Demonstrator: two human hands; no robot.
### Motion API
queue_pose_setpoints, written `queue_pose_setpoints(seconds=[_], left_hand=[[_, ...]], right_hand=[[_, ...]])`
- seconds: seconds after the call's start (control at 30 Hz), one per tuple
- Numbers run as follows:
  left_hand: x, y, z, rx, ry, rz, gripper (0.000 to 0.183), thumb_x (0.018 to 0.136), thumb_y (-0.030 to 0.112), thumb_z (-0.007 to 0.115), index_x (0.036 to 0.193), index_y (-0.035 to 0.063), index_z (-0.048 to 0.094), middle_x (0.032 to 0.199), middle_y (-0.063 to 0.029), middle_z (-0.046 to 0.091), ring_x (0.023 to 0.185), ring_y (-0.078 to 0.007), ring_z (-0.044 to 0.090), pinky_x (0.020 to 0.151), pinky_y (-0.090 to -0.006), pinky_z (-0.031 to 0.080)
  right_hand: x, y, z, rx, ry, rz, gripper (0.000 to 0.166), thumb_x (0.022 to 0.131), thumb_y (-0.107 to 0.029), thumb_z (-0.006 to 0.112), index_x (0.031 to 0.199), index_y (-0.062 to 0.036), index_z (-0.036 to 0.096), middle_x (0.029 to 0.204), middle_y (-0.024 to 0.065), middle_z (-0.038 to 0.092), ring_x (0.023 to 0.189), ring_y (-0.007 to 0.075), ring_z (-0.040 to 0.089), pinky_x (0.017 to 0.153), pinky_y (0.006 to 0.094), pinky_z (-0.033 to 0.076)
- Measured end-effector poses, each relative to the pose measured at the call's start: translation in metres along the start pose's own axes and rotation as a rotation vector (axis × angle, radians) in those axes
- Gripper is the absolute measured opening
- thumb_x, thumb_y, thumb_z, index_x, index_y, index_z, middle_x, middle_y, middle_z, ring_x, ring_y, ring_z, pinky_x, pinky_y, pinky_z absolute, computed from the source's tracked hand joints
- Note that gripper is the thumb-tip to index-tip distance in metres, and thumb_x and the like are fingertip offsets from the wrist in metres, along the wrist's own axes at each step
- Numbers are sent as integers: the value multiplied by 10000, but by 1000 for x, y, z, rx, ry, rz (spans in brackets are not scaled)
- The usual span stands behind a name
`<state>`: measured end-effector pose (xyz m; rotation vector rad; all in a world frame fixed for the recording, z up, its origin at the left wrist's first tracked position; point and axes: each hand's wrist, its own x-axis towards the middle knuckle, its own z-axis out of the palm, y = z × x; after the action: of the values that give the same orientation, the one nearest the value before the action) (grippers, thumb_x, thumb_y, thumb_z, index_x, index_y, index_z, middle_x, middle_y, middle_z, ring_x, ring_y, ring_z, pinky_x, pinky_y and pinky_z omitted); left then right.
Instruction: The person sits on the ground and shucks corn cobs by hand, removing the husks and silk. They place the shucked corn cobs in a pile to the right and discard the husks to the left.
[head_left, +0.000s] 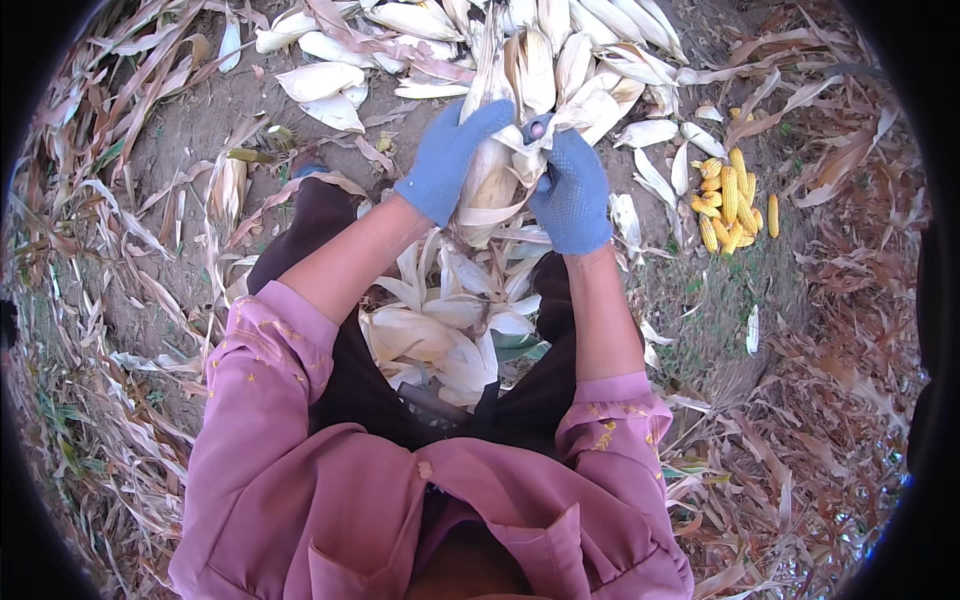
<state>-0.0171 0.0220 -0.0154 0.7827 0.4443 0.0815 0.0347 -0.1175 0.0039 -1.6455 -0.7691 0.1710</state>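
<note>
Blue knit gloves cover both hands. My left hand (454, 161) is closed around an ear of corn in its pale husk (487, 180), at the upper middle of the view. On the ear's right side, my right hand (571, 187) pinches a strip of husk (529, 154) between thumb and fingers, and a thumb tip shows through the glove. The kernels of this ear are hidden by husk. Just beyond both hands lies a heap of unhusked ears (536, 71). Loose husks (450, 337) are piled between my legs.
Several bare yellow corn cobs (731, 199) lie in a small pile on the soil at right, a single cob (773, 215) beside them. Dry stalks and leaves (112, 262) cover the ground at left, and more dry leaves (840, 375) lie at right.
</note>
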Motion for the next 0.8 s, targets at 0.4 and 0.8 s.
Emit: queue_pose_setpoints(seconds=[0.4,0.8], left_hand=[[28,52,-36,-99,241,213,482,811,343,634,1145,13,523,1012,-75,595,888,-164,587,782,-299,482],[16,37,-14,305,118,229,538,781,393,652,1113,-15,540,951,-94,604,829,-137,574,727,-275,463]], right_hand=[[-87,12,63,-680,-1544,550,422,754,-397,575,970,-40,636,933,180,641,901,334,612,789,405,465],[-23,10,51,30,27,348,771,683,-201,747,1293,30,335,1096,150,544,972,218,548,869,314,432]])
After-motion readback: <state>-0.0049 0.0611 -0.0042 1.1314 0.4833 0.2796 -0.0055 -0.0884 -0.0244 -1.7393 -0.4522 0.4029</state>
